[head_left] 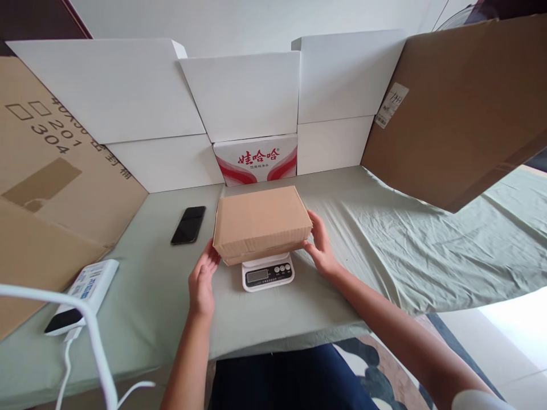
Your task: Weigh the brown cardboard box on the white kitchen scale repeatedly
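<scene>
— Box position?
— Brown cardboard box (261,223) found resting on small white scale (268,272), mid-bench, on green cloth (384,239).
— Left grip?
— Left hand (203,280) open, fingertips against box's near-left corner. Not clenched.
— Right grip?
— Right hand (320,246) open, fingers flat against box's right end. Released likewise.
— Surroundings?
— Black phone (188,225) lying left of box, apart. White power bank (83,296) near left edge. Red-printed carton (255,159) standing behind.

"娃哈哈" on red-white carton (255,159); "201", "304" on brown cardboard (51,154).
</scene>
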### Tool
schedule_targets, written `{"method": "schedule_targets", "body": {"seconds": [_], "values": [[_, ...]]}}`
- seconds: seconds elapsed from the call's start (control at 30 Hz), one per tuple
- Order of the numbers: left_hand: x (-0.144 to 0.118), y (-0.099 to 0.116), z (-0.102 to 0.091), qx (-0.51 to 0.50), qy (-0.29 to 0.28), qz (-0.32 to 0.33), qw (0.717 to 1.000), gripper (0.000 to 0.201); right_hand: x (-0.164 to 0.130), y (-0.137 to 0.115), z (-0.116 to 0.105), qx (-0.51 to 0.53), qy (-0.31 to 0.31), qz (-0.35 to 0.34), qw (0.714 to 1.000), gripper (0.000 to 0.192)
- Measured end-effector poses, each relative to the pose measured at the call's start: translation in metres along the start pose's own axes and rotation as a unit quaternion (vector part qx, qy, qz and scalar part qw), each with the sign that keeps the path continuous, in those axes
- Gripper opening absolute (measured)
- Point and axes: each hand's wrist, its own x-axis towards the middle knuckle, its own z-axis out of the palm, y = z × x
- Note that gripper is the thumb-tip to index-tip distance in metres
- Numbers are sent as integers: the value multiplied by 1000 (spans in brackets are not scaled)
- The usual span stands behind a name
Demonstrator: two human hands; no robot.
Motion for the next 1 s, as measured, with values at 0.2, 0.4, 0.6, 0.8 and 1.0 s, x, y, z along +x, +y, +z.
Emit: {"method": "schedule_targets", "body": {"seconds": [0.2, 0.4, 0.6, 0.8, 1.0], "values": [[-1, -4, -1, 15, -16, -3, 1000, 69, 0, -4, 2, 10, -24, 8, 1000, 78], [-4, -7, -1, 22, -25, -6, 999, 67, -4, -5, 7, 18, -32, 19, 999, 78], [30, 12, 20, -16, -18, 32, 999, 56, 16, -14, 10, 23, -8, 2, 1000, 78], [109, 13, 52, -58, -48, 33, 997, 53, 88, 3, 23, 17, 40, -50, 998, 81], [139, -32, 60, -78, -23, -10, 997, 60, 116, 50, 45, 38, 51, 1, 998, 73]]}}
